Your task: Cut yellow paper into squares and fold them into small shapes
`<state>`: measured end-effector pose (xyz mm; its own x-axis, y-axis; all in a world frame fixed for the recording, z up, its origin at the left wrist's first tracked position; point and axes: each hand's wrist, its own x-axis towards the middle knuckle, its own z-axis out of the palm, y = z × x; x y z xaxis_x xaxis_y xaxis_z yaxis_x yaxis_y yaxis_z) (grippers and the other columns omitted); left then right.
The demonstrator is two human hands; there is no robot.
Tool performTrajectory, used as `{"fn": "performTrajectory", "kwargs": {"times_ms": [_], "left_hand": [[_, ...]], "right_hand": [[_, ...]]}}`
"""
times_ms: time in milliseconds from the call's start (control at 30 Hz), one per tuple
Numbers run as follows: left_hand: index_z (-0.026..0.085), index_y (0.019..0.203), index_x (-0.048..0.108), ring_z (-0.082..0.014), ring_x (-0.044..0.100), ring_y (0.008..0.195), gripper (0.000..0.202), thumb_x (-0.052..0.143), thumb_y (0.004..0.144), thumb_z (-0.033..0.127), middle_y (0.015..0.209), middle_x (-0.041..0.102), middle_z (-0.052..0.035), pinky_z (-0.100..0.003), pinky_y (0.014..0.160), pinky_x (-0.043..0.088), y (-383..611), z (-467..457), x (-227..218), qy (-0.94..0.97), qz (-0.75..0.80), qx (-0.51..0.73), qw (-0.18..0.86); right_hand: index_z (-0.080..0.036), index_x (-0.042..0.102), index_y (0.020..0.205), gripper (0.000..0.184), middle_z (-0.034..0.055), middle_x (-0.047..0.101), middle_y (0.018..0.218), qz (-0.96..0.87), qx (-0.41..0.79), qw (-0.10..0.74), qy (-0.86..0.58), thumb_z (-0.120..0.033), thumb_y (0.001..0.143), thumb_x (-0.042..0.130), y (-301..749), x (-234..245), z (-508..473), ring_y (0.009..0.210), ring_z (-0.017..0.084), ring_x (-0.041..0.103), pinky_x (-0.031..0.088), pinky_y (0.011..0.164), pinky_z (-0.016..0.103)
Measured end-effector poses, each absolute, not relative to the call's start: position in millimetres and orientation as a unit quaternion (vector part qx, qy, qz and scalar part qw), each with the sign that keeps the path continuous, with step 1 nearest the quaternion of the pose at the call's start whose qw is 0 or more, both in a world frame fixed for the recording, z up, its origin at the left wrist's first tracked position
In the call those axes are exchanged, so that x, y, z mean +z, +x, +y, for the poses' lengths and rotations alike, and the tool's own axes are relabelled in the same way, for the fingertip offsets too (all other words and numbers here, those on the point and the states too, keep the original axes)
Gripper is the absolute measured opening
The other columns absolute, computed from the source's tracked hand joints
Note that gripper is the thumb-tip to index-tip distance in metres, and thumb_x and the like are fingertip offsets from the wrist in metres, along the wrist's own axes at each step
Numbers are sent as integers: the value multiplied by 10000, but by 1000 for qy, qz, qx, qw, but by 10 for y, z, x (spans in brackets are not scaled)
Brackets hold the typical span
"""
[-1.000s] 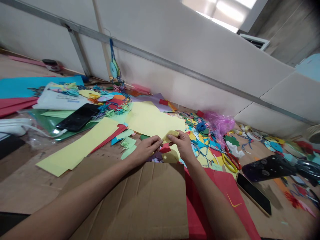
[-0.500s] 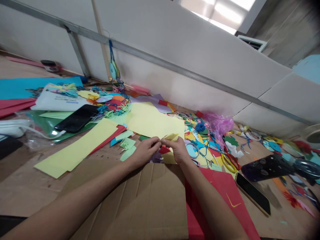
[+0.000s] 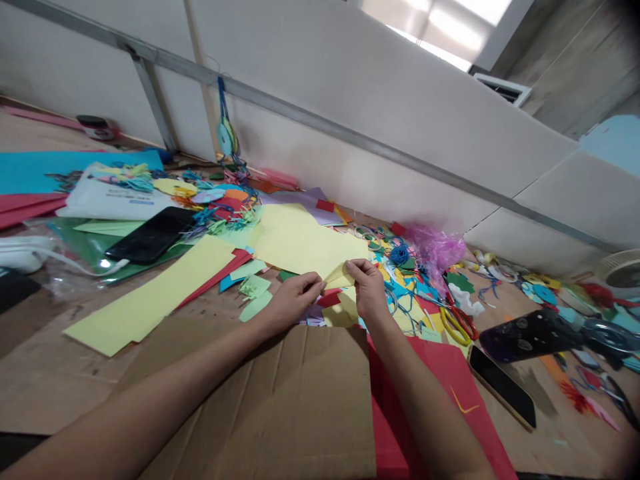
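My hands have drawn slightly apart: left hand [image 3: 293, 299] and right hand [image 3: 367, 292] each pinch an end of the small yellow paper [image 3: 338, 276], holding it open and taut just above the surface [image 3: 45, 373], beyond the cardboard [image 3: 280, 400].

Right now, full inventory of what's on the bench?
paper piece: 1, yellow, pinched between both hands
large sheet: 1, yellow, behind the hands
long strip: 1, yellow, left of the hands
cardboard: 1, brown, under the forearms
red sheet: 1, red, right of cardboard
left phone: 1, black, far left
right phone: 1, black, right of red sheet
scissors: 1, yellow handles, among scraps at right
left hand: fingers on paper piece
right hand: fingers on paper piece
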<state>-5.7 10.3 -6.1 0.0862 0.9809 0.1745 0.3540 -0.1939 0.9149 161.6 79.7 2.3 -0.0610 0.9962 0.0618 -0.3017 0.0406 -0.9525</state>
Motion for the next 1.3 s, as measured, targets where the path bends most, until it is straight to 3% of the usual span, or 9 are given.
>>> {"fn": "performTrajectory", "kwargs": {"times_ms": [167,267,400,567,733,867,967,1100,1300], "left_hand": [[205,714,544,-148,464,605,347,454,882,495,624,517,27,-274,582,348,-78,124,-119,629,526,436,371],[210,698,530,-151,466,597,356,453,882,505,614,515,27,-278,579,352,-79,128,-132,619,531,445,370],[212,685,512,-147,459,598,354,461,888,499,608,506,33,-274,575,344,-76,122,-131,626,529,447,359],[206,711,550,-145,472,606,327,460,887,466,627,524,31,-269,579,349,-55,125,-86,639,522,443,352],[207,712,553,-146,473,594,327,462,885,469,611,517,33,-266,572,353,-49,127,-97,629,522,451,358],[210,705,535,-140,456,591,326,465,892,468,607,500,42,-259,566,345,-64,123,-147,628,520,453,360],[215,694,513,-135,433,581,317,447,900,446,599,478,50,-256,560,332,-63,118,-144,644,507,452,352],[214,669,498,-136,429,589,328,452,902,441,603,481,46,-259,569,328,-45,107,-68,661,509,440,334],[208,697,552,-141,456,593,324,467,900,446,604,509,41,-259,573,333,-47,99,-60,650,521,433,345]], "right_hand": [[-199,683,738,292,-50,570,612,-441,567,576,-390,-391,606,859,1699,69,848,552,91,453,360,557,247],[-199,712,830,348,-37,608,674,-458,605,527,-383,-431,614,856,1674,80,803,563,91,478,362,542,239],[-188,689,729,339,-15,654,702,-503,625,459,-383,-383,547,898,1600,55,721,616,117,541,416,582,250],[-193,641,632,322,-30,585,610,-507,573,505,-400,-421,588,863,1622,75,739,580,113,493,415,565,256],[-200,658,670,319,-30,586,635,-482,590,517,-390,-436,600,860,1641,76,774,586,113,497,409,549,245],[-200,720,841,380,-20,661,721,-484,647,456,-372,-380,558,900,1586,13,722,604,115,545,416,564,242],[-172,720,769,344,-1,675,689,-514,653,414,-371,-347,543,912,1538,-13,660,606,125,552,419,571,249],[-186,652,638,324,-27,625,611,-502,626,454,-386,-366,543,905,1533,29,656,582,121,528,413,575,256],[-196,672,665,310,-36,598,612,-473,573,535,-402,-406,569,880,1682,105,815,561,103,470,376,563,253]]}}
